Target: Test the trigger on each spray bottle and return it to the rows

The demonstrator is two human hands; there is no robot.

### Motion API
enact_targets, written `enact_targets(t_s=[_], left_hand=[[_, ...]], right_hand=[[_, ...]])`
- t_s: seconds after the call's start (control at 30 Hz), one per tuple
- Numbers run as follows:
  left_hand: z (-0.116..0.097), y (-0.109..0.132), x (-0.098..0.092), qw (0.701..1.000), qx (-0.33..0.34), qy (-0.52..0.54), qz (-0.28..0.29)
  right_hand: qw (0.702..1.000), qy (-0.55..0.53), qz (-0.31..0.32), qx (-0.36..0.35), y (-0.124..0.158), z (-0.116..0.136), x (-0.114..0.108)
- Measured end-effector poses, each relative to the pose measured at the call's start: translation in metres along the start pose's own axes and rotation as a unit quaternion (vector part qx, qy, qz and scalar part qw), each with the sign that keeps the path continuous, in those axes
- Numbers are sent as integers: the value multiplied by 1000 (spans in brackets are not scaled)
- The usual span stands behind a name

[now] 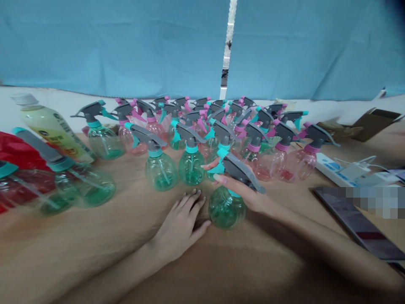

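My right hand grips a green-tinted plastic spray bottle around the neck, just under its grey trigger head and teal collar. My left hand lies flat on the wooden table with its fingers spread, holding nothing. Its fingertips are close to the left side of that bottle. Just ahead of my hands stand two more green spray bottles. Behind them, a dense group of pink and green spray bottles stands upright, many partly hiding each other.
On the left, green spray bottles lie on their sides near a red bag and a yellow-labelled bottle. To the right are a white power strip with cables, a dark tablet and cardboard. A blue curtain hangs behind.
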State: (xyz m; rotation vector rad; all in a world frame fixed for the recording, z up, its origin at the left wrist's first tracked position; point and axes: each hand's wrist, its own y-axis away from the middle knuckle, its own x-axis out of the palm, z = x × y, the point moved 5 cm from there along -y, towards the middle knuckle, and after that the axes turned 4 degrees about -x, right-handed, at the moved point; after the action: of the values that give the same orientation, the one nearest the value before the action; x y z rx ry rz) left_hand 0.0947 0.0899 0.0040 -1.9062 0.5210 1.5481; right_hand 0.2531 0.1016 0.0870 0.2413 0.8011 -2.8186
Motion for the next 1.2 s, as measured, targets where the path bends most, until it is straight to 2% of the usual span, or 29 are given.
enact_targets(t_s=[0.37, 0.53, 0.73, 1.0, 1.2], left_hand=[[1, 1, 0, 1000, 4, 12, -17], [1, 1, 0, 1000, 7, -5, -12], [0, 0, -1, 1000, 5, -8, -10], [4, 0, 0, 1000, 5, 1, -10], [-1, 0, -5, 999, 3, 50, -12]], right_hand=[[1000, 15, 16, -19, -5, 1, 0], [999, 31, 3, -26, -5, 3, -2], [998, 54, 21, -40, -4, 9, -1], [999, 7, 4, -32, -3, 1, 0], [999, 10, 3, -46, -4, 3, 3]])
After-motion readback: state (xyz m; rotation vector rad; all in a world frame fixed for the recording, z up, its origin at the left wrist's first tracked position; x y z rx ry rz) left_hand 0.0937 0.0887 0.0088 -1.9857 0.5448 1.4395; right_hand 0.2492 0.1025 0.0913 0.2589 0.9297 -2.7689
